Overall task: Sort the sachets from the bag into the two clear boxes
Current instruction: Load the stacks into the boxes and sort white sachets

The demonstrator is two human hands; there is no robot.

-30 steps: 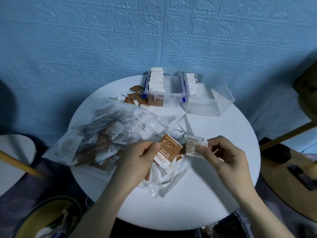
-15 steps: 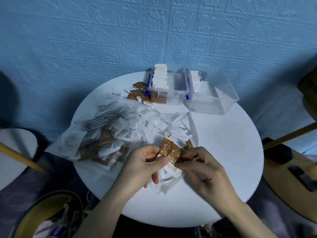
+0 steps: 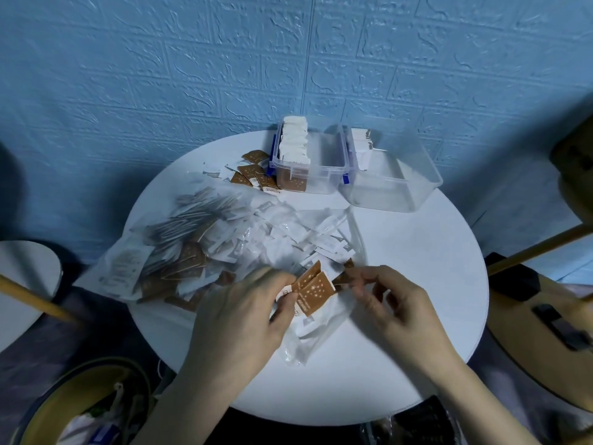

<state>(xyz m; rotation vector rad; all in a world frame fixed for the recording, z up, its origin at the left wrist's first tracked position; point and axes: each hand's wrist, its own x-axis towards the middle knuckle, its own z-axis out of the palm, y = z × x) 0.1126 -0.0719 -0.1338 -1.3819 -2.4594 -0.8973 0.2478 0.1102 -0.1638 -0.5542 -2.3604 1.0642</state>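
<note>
Two brown sachets (image 3: 309, 289) sit pinched in the left hand (image 3: 244, 319) over the mouth of the clear bag (image 3: 224, 248), while the right hand (image 3: 390, 303) pinches what looks like another brown one by its edge. Thin, light and slick, they likely slide against each other, so a firm fingertip pinch on a flat corner suits them best. Farther back on the white counter (image 3: 417, 284) stand the two clear boxes (image 3: 308, 165), well apart from both hands.
</note>
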